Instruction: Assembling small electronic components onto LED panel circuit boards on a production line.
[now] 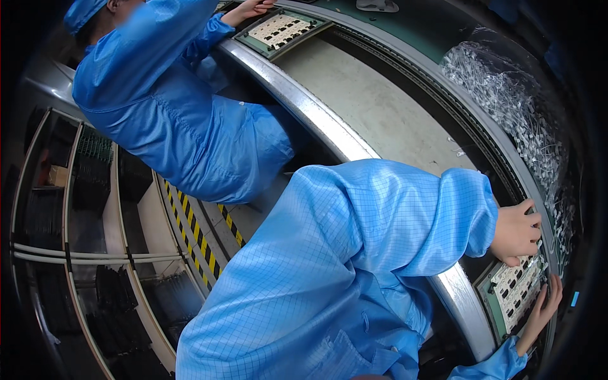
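At the right, a board (516, 288) with a green border, a pale middle and rows of small black parts lies on the metal-edged line. Over its far end is my left hand (518, 233), its fingers bent and drawn toward the thumb. Whatever lies between those fingertips is hidden. My right hand (541, 313) rests along the board's right edge with fingers stretched out, holding nothing visible. Behind my left hand, a clear plastic bag (500, 95) spills over with many thin white leaded parts.
A co-worker in blue (177, 126) stands at the upper left, one hand by a similar board (282, 31). A shiny metal rail (316, 117) borders the line's grey bed (380, 95). Racks (69, 190) holding dark panels stand at the left, near yellow-black floor tape (196, 228).
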{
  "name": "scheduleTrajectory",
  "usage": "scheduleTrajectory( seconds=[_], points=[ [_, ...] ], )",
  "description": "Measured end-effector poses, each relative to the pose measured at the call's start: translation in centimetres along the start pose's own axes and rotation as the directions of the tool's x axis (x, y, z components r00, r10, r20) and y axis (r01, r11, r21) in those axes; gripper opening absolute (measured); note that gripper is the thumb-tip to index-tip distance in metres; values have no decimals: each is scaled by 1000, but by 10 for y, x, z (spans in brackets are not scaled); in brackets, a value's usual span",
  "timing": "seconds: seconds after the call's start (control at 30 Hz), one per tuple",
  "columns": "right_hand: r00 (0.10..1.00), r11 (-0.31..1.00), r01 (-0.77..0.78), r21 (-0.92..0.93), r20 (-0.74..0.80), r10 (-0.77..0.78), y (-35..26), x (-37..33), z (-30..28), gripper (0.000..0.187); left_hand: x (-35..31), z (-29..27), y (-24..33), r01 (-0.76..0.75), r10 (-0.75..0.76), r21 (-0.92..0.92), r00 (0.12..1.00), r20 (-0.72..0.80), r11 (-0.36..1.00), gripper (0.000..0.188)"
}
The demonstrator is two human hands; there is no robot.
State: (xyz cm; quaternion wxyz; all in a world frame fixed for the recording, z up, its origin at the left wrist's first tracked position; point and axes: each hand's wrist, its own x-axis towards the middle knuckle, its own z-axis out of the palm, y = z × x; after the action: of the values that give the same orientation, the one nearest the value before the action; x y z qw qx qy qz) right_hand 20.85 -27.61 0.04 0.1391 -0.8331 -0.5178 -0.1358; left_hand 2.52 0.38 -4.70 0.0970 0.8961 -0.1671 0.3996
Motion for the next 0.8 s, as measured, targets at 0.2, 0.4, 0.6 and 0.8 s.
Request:
scheduleTrajectory(
  seconds=[0.2,0.4,0.6,0.8],
  points=[
    [967,996,29,80,248,-48,-129,14,-24,35,13,10,3,79,-75,10,976,-206,997,32],
    [872,969,246,0,438,-221,-187,42,-22,38,21,11,-1,132,-127,-13,914,-386,991,31],
    [846,964,124,235,483,-227,-213,50,-12,20,22,9,4,101,-114,-53,904,-412,994,30],
    [888,956,222,190,365,-278,-213,48,-9,15,21,6,4,80,-119,-111,902,-416,991,29]
  ],
)
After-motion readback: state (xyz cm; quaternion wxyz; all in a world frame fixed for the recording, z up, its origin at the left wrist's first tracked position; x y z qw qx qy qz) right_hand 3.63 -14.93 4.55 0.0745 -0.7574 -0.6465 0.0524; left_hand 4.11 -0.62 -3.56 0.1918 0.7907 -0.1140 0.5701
